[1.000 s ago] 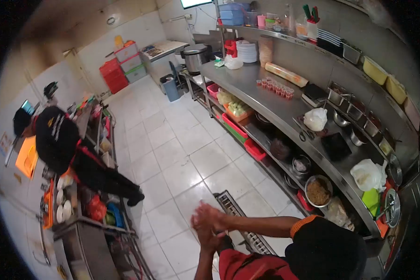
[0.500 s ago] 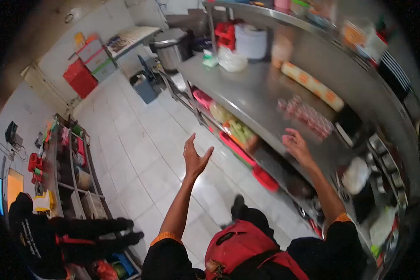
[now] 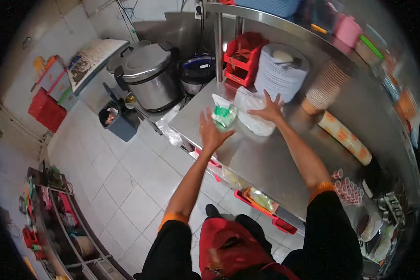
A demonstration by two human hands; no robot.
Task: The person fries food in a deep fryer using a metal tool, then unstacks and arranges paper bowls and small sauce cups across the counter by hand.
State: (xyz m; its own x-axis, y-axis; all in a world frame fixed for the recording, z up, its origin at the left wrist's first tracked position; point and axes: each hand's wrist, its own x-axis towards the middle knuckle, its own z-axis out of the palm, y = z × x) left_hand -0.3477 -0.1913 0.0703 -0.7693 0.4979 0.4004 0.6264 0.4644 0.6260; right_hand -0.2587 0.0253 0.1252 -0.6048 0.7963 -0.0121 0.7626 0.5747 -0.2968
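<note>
My left hand (image 3: 213, 133) is open, fingers spread, at the steel table's front edge beside a green-and-white plastic packet (image 3: 224, 115). My right hand (image 3: 269, 111) is open too, its spread fingers over the right side of a white plastic bag (image 3: 249, 114); whether they touch it I cannot tell. The packet and bag lie side by side on the steel table (image 3: 266, 161). Behind the bag stands a tall stack of white plates (image 3: 279, 70), with red plastic bins (image 3: 243, 57) to its left.
Stacked paper bowls (image 3: 329, 84), a patterned roll (image 3: 344, 136) and small red-and-clear cups (image 3: 348, 190) occupy the table's right side. A large rice cooker (image 3: 150, 74) stands left of the table, near a grey waste bin (image 3: 118, 122). A shelf (image 3: 284, 14) runs overhead.
I have moved forward along the table, and the plates, bag and packet now appear larger and nearer. Both hands have reached up to the packet and bag. The other person has left view.
</note>
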